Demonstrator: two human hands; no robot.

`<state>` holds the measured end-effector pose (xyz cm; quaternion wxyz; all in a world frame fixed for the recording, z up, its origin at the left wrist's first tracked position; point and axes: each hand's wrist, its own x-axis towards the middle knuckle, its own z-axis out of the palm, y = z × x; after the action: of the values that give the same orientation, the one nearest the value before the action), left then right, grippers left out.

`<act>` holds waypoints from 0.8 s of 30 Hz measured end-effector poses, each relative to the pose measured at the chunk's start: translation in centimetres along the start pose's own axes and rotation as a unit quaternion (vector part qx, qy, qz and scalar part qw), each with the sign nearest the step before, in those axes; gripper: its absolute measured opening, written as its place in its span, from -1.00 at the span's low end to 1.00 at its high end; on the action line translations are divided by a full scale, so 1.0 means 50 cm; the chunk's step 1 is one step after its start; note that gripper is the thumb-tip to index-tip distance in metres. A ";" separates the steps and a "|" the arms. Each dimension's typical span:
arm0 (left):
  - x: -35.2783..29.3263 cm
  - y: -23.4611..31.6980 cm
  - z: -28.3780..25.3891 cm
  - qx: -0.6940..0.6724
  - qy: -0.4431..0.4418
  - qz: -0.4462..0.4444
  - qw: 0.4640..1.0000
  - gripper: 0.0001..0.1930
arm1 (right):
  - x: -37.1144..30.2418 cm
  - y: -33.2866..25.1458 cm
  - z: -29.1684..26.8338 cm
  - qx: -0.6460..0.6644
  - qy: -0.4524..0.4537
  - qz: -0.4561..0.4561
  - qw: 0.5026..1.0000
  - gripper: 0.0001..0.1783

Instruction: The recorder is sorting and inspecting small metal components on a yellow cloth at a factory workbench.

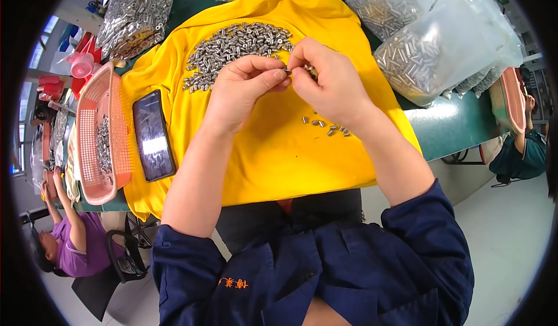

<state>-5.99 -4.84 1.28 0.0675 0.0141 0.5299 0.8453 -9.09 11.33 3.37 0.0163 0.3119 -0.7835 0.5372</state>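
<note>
My two hands meet above a yellow cloth spread over the table. Thumb and forefinger of my left hand pinch a tiny dark metal piece. From the other side my right hand pinches at the same spot, its fingers curled, with a bit of metal showing between them. The piece is too small to make out fully. Just beyond the left hand lies a broad pile of small silvery metal cylinders. Several loose cylinders lie on the cloth below the right hand.
A phone lies at the left, beside a pink plastic basket holding metal parts. Clear bags of metal parts stand at the right, another bag at the back left. Other people sit at left and right.
</note>
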 end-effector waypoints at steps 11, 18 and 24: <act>0.001 -0.004 0.009 0.067 0.013 0.057 0.996 -0.88 | 0.004 0.001 0.004 0.051 0.013 0.034 0.998 -0.91; 0.001 0.003 0.002 0.068 0.014 0.033 0.997 -0.88 | 0.000 -0.017 -0.006 0.027 -0.019 0.024 0.999 -0.96; 0.002 0.008 -0.005 0.097 0.059 0.068 0.991 -0.90 | 0.001 -0.011 -0.011 0.085 -0.002 0.107 0.991 -0.93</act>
<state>-6.18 -5.24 1.52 -0.0234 0.0068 0.6105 0.7916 -9.01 11.64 4.05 -0.0692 0.2273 -0.7638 0.6001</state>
